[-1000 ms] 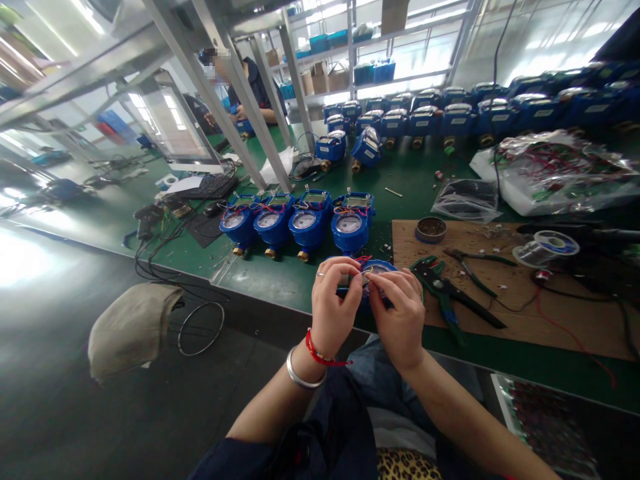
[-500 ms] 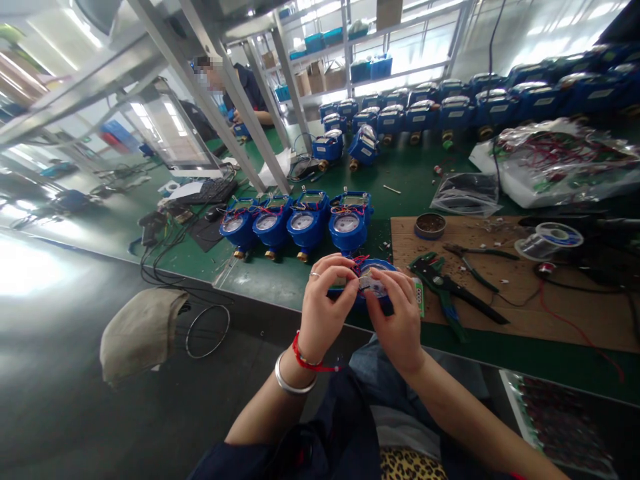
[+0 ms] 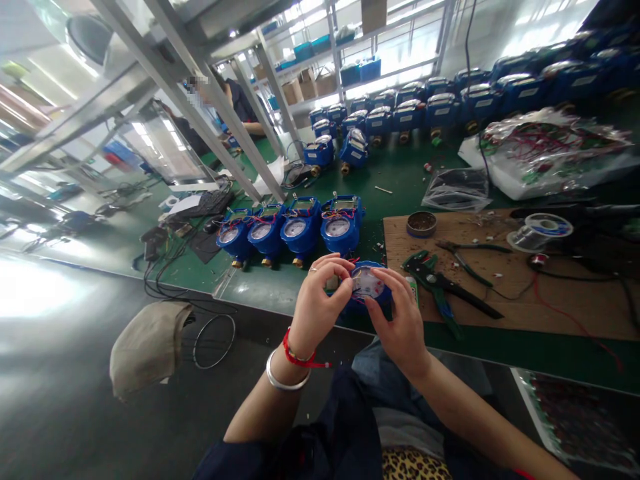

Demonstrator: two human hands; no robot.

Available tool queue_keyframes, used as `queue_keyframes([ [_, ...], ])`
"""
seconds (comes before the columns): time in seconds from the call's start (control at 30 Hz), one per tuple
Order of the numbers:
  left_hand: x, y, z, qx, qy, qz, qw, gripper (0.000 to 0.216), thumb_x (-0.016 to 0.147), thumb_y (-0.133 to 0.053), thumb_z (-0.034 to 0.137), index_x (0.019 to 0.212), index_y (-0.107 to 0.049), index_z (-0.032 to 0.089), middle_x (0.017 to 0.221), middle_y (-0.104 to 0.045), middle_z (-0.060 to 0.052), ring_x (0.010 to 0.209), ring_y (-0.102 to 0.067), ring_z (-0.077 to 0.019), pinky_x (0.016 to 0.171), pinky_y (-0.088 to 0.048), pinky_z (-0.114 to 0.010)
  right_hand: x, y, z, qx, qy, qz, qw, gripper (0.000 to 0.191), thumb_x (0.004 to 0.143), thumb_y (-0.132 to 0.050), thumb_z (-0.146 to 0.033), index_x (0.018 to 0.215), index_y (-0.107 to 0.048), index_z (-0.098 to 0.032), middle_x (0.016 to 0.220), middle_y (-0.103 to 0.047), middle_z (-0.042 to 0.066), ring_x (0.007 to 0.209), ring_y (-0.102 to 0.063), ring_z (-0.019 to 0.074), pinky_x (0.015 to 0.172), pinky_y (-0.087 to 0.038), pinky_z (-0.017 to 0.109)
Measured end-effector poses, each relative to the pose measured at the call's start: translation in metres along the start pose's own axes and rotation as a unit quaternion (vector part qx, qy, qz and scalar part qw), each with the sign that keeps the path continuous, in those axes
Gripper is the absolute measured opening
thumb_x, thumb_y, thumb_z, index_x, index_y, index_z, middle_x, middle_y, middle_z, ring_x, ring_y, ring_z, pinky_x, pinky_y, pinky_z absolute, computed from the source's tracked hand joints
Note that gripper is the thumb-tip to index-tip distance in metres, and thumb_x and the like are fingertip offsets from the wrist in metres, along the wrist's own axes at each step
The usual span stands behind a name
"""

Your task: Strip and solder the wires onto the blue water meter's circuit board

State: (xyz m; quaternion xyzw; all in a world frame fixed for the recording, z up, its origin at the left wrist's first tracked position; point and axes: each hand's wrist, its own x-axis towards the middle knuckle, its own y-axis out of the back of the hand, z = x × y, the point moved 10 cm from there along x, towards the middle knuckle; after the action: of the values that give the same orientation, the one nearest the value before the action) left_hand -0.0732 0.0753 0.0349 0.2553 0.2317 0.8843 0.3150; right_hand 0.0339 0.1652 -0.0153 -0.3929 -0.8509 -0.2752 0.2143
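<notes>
A round blue water meter (image 3: 369,283) with a pale dial lies at the bench edge in front of me, partly covered by my hands. My left hand (image 3: 319,303) is on its left side, thumb and forefinger pinched on thin wires (image 3: 356,275) above the dial. To the right, my right hand (image 3: 403,328) curves around the dial with thumb and fingers apart and nothing visible between them. Just behind stands another blue meter (image 3: 342,228) with red and dark wires on top, in a row with several alike.
Right of my hands, a brown board (image 3: 530,293) bears green-handled wire strippers (image 3: 434,283), pliers (image 3: 467,263), a round tin (image 3: 421,224) and a solder spool (image 3: 540,232). Bagged wired parts (image 3: 555,150) and rows of blue meters (image 3: 443,107) stand behind. A co-worker (image 3: 240,103) sits beyond the metal posts.
My right thumb and fingers have spread apart and drawn off the wires, showing more of the dial. My left hand keeps its pinch. The whole view has shifted slightly.
</notes>
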Motion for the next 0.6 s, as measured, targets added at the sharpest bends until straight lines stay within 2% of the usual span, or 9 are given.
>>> queue_keyframes([
  [0.13, 0.001, -0.003, -0.004, -0.006, 0.022, -0.017, 1.000, 0.011, 0.084, -0.053, 0.017, 0.074, -0.055, 0.021, 0.102, -0.068, -0.003, 0.117, -0.053, -0.0194, 0.105, -0.039, -0.038, 0.000, 0.027, 0.005, 0.012, -0.011, 0.012, 1.000, 0.041, 0.086, -0.058, -0.021, 0.126, -0.051, -0.025, 0.126, -0.055, 0.008, 0.120, -0.050, 0.0232, 0.103, -0.042, 0.047],
  [0.23, 0.001, -0.004, -0.007, -0.014, 0.039, -0.026, 0.999, 0.011, 0.085, -0.053, 0.020, 0.074, -0.054, 0.020, 0.105, -0.068, -0.004, 0.118, -0.053, -0.0208, 0.105, -0.038, -0.040, 0.012, 0.074, 0.032, 0.027, -0.060, 0.063, 0.996, 0.034, 0.087, -0.057, -0.021, 0.120, -0.057, -0.025, 0.128, -0.055, 0.007, 0.118, -0.053, 0.0223, 0.099, -0.046, 0.044],
  [0.3, 0.001, -0.004, -0.010, -0.016, 0.047, -0.025, 0.998, 0.012, 0.085, -0.053, 0.022, 0.074, -0.054, 0.020, 0.108, -0.067, -0.005, 0.117, -0.054, -0.0222, 0.104, -0.038, -0.042, 0.025, 0.123, 0.070, 0.043, -0.126, 0.131, 0.982, 0.029, 0.086, -0.057, -0.023, 0.115, -0.060, -0.023, 0.123, -0.058, 0.008, 0.112, -0.057, 0.0212, 0.094, -0.050, 0.041],
  [0.4, 0.002, -0.005, -0.014, -0.019, 0.049, -0.021, 0.998, 0.012, 0.085, -0.054, 0.024, 0.074, -0.055, 0.020, 0.109, -0.066, -0.005, 0.115, -0.055, -0.0233, 0.103, -0.038, -0.043, 0.040, 0.209, 0.143, 0.133, -0.221, 0.277, 0.926, 0.022, 0.084, -0.057, -0.021, 0.106, -0.060, -0.017, 0.109, -0.063, 0.010, 0.095, -0.064, 0.0172, 0.086, -0.052, 0.037],
  [0.47, 0.003, -0.007, -0.015, -0.021, 0.044, -0.018, 0.999, 0.012, 0.085, -0.055, 0.026, 0.075, -0.056, 0.021, 0.108, -0.066, -0.005, 0.115, -0.055, -0.0234, 0.102, -0.038, -0.043, 0.048, 0.252, 0.190, 0.154, -0.272, 0.309, 0.898, 0.015, 0.081, -0.057, -0.015, 0.096, -0.057, -0.015, 0.101, -0.064, 0.010, 0.084, -0.066, 0.0142, 0.081, -0.053, 0.035],
  [0.53, 0.003, -0.007, -0.015, -0.024, 0.042, -0.012, 0.999, 0.012, 0.086, -0.055, 0.027, 0.075, -0.057, 0.021, 0.107, -0.066, -0.004, 0.114, -0.055, -0.0233, 0.101, -0.039, -0.043, 0.056, 0.287, 0.221, 0.103, -0.294, 0.313, 0.898, 0.004, 0.081, -0.055, -0.014, 0.084, -0.054, -0.015, 0.084, -0.062, 0.007, 0.072, -0.066, 0.0124, 0.072, -0.054, 0.034],
  [0.6, 0.003, -0.007, -0.015, -0.030, 0.043, -0.003, 0.999, 0.012, 0.086, -0.056, 0.028, 0.076, -0.058, 0.021, 0.105, -0.067, -0.005, 0.113, -0.056, -0.0229, 0.101, -0.039, -0.042, 0.063, 0.306, 0.239, 0.058, -0.289, 0.303, 0.906, 0.006, 0.080, -0.057, -0.016, 0.076, -0.051, -0.015, 0.071, -0.059, 0.004, 0.061, -0.063, 0.0117, 0.063, -0.053, 0.033],
])
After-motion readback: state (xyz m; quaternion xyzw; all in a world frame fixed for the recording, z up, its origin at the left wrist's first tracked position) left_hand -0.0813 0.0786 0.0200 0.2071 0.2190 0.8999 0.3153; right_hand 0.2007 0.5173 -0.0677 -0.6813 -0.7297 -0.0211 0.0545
